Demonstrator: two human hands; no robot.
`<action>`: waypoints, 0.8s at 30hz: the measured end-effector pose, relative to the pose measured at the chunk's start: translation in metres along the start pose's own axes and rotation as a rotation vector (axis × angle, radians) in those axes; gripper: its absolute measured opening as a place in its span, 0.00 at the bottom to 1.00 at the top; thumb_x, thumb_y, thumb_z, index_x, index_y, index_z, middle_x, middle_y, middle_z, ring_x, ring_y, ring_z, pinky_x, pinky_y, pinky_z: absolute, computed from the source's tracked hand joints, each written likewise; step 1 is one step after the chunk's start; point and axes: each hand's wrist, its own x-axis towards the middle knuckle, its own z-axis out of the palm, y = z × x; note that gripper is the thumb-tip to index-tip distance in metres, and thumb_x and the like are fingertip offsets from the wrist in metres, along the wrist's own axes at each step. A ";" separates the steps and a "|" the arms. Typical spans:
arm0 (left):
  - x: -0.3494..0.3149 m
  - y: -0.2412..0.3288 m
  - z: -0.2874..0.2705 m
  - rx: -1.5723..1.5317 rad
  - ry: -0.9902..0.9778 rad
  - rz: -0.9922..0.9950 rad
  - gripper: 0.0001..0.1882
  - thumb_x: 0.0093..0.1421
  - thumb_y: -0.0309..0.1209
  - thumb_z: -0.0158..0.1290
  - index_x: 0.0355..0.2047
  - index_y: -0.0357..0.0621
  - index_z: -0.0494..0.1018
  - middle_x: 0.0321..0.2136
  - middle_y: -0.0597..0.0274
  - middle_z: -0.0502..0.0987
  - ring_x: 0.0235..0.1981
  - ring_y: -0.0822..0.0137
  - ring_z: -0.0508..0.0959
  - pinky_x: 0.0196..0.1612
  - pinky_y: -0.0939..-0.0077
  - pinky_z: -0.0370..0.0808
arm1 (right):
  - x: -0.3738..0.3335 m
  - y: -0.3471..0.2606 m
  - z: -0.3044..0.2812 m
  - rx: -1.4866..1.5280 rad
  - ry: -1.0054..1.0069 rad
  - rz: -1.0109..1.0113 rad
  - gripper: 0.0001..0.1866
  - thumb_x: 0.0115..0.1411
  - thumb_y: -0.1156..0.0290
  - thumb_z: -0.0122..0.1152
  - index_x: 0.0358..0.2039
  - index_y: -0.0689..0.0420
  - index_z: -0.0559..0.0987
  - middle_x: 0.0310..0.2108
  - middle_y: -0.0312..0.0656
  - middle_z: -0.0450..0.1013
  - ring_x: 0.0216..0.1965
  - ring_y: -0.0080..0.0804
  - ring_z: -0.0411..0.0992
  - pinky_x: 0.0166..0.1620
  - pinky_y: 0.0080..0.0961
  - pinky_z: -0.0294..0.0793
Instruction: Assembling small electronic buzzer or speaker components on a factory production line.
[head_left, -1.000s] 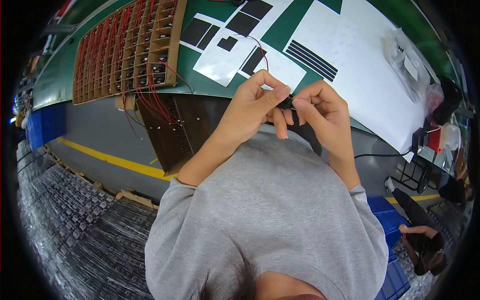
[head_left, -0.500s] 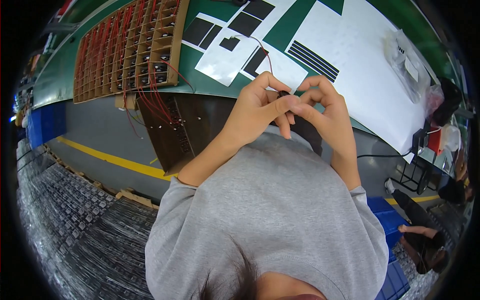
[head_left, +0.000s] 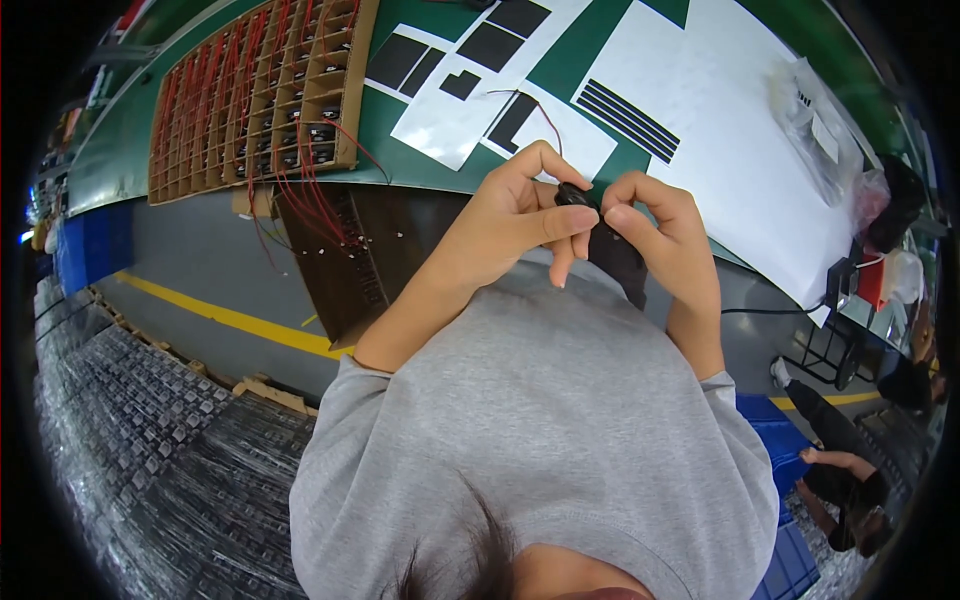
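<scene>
Above the table's front edge, my left hand [head_left: 520, 215] pinches a small black oval part [head_left: 572, 196] between thumb and index finger. A thin dark-and-red wire [head_left: 551, 124] runs up from it over the white sheets. At the part's right end is my right hand [head_left: 655, 225], its thumb and index finger curled close together. Whatever may be between those two fingertips is too small to make out.
A cardboard divider box [head_left: 356, 100] of black parts with red wires stands on the green table at left, some wires hanging over the edge. White sheets [head_left: 437, 135] carry black cut-out shapes. A clear plastic bag [head_left: 815, 130] lies at right. Another person [head_left: 850, 470] is at lower right.
My right fingers have drawn slightly right, and more of the black part shows between my hands. The wire has shifted right and lower. My left hand stays nearly in place.
</scene>
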 end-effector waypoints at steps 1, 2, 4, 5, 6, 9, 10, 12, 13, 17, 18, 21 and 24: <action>0.000 -0.001 -0.001 -0.011 -0.011 0.004 0.12 0.54 0.28 0.50 0.36 0.38 0.61 0.18 0.55 0.71 0.12 0.72 0.71 0.20 0.84 0.67 | -0.001 0.001 -0.002 -0.003 -0.033 -0.026 0.10 0.49 0.69 0.58 0.19 0.62 0.70 0.18 0.35 0.67 0.21 0.19 0.63 0.27 0.15 0.62; 0.001 -0.001 -0.001 -0.011 -0.011 0.002 0.12 0.54 0.28 0.50 0.36 0.38 0.61 0.18 0.55 0.71 0.12 0.72 0.71 0.20 0.84 0.67 | -0.001 0.002 -0.002 -0.006 -0.066 -0.053 0.10 0.49 0.69 0.58 0.19 0.62 0.70 0.17 0.35 0.67 0.21 0.19 0.62 0.26 0.16 0.61; 0.002 -0.003 0.000 -0.017 0.006 0.036 0.12 0.55 0.30 0.49 0.38 0.38 0.63 0.19 0.55 0.71 0.14 0.73 0.71 0.19 0.85 0.66 | -0.001 0.003 -0.002 -0.013 -0.077 -0.089 0.11 0.49 0.69 0.58 0.18 0.62 0.70 0.17 0.35 0.66 0.20 0.19 0.61 0.26 0.17 0.60; 0.003 -0.004 0.000 -0.019 0.005 0.035 0.12 0.55 0.30 0.49 0.38 0.38 0.63 0.19 0.55 0.71 0.14 0.73 0.71 0.19 0.85 0.66 | -0.001 0.004 -0.003 -0.021 -0.090 -0.127 0.11 0.49 0.70 0.57 0.17 0.62 0.70 0.17 0.35 0.65 0.19 0.20 0.60 0.25 0.17 0.59; 0.004 -0.006 -0.002 -0.002 0.009 0.029 0.13 0.55 0.31 0.49 0.38 0.38 0.64 0.20 0.56 0.71 0.14 0.74 0.70 0.19 0.85 0.66 | -0.002 0.005 -0.003 -0.022 -0.089 -0.125 0.11 0.49 0.70 0.57 0.17 0.62 0.70 0.17 0.35 0.65 0.19 0.20 0.60 0.25 0.17 0.59; 0.006 -0.006 -0.001 0.002 0.027 0.022 0.13 0.56 0.32 0.48 0.38 0.38 0.65 0.20 0.56 0.71 0.14 0.74 0.70 0.18 0.86 0.66 | 0.000 0.010 -0.008 -0.054 -0.089 -0.169 0.10 0.49 0.71 0.58 0.17 0.62 0.70 0.16 0.34 0.62 0.19 0.20 0.59 0.24 0.17 0.57; 0.005 -0.006 -0.001 -0.011 0.039 0.015 0.13 0.56 0.33 0.48 0.38 0.38 0.65 0.20 0.57 0.71 0.14 0.74 0.70 0.18 0.86 0.65 | 0.000 0.011 -0.008 -0.057 -0.072 -0.202 0.10 0.48 0.72 0.58 0.17 0.62 0.69 0.17 0.34 0.62 0.20 0.21 0.58 0.24 0.17 0.57; 0.006 -0.006 -0.003 -0.048 0.035 0.001 0.13 0.57 0.34 0.47 0.38 0.38 0.65 0.20 0.57 0.70 0.14 0.74 0.69 0.18 0.86 0.65 | 0.002 0.012 -0.006 -0.057 -0.053 -0.235 0.10 0.48 0.73 0.58 0.17 0.62 0.69 0.17 0.34 0.61 0.21 0.21 0.58 0.25 0.17 0.57; 0.006 -0.007 -0.004 -0.089 0.030 -0.009 0.13 0.58 0.34 0.46 0.38 0.37 0.65 0.19 0.57 0.70 0.13 0.74 0.68 0.17 0.86 0.64 | 0.002 0.011 -0.005 -0.047 -0.027 -0.247 0.09 0.48 0.73 0.59 0.17 0.62 0.70 0.18 0.35 0.61 0.22 0.22 0.58 0.26 0.17 0.57; 0.007 -0.007 -0.006 -0.158 0.006 -0.014 0.14 0.59 0.35 0.44 0.38 0.36 0.65 0.19 0.57 0.69 0.12 0.74 0.67 0.17 0.85 0.63 | 0.005 0.012 -0.001 -0.086 0.047 -0.274 0.08 0.48 0.73 0.59 0.18 0.63 0.71 0.21 0.35 0.60 0.24 0.22 0.58 0.27 0.17 0.56; 0.008 -0.009 -0.008 -0.215 -0.035 -0.019 0.14 0.59 0.35 0.43 0.38 0.36 0.65 0.19 0.57 0.69 0.12 0.73 0.67 0.16 0.84 0.63 | 0.005 0.012 -0.002 -0.087 0.048 -0.273 0.08 0.48 0.73 0.59 0.18 0.63 0.71 0.21 0.35 0.60 0.24 0.22 0.58 0.27 0.17 0.56; 0.011 -0.013 -0.011 -0.305 -0.112 -0.022 0.14 0.60 0.35 0.42 0.38 0.35 0.65 0.20 0.56 0.69 0.12 0.73 0.67 0.17 0.83 0.64 | 0.007 0.011 -0.003 -0.089 0.048 -0.279 0.08 0.48 0.73 0.59 0.18 0.62 0.71 0.21 0.34 0.59 0.25 0.22 0.57 0.28 0.17 0.57; 0.009 -0.008 -0.012 -0.293 -0.143 -0.031 0.14 0.60 0.34 0.40 0.39 0.34 0.65 0.20 0.56 0.70 0.13 0.73 0.67 0.18 0.82 0.64 | 0.007 0.012 0.001 -0.021 0.028 -0.271 0.08 0.48 0.73 0.59 0.19 0.62 0.72 0.22 0.34 0.59 0.25 0.22 0.57 0.28 0.17 0.57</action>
